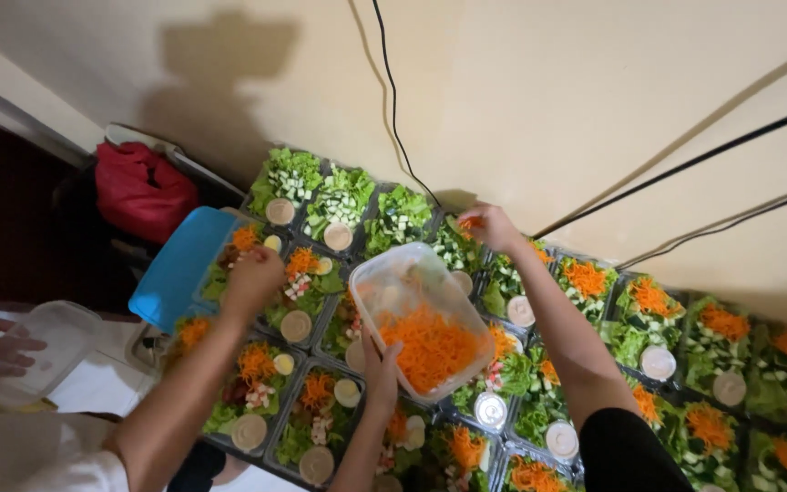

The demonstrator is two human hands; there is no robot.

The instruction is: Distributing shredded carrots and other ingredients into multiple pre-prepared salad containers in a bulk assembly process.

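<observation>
Our left hand (pixel 380 369) gripped the near rim of the clear tub of shredded carrot (pixel 425 323) above the salad trays (pixel 339 205); our right hand's (pixel 492 228) fingers pinched carrot shreds (pixel 469 221) far behind the tub.

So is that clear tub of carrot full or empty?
Partly full. Shredded carrot fills the lower end of the clear tub; its upper end is bare plastic. The left hand holds it from below.

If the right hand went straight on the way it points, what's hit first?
Likely the salad tray of lettuce and cucumber up-left of the right hand, which pinches carrot shreds. Height is unclear; passing above the trays, it meets the wall.
</observation>
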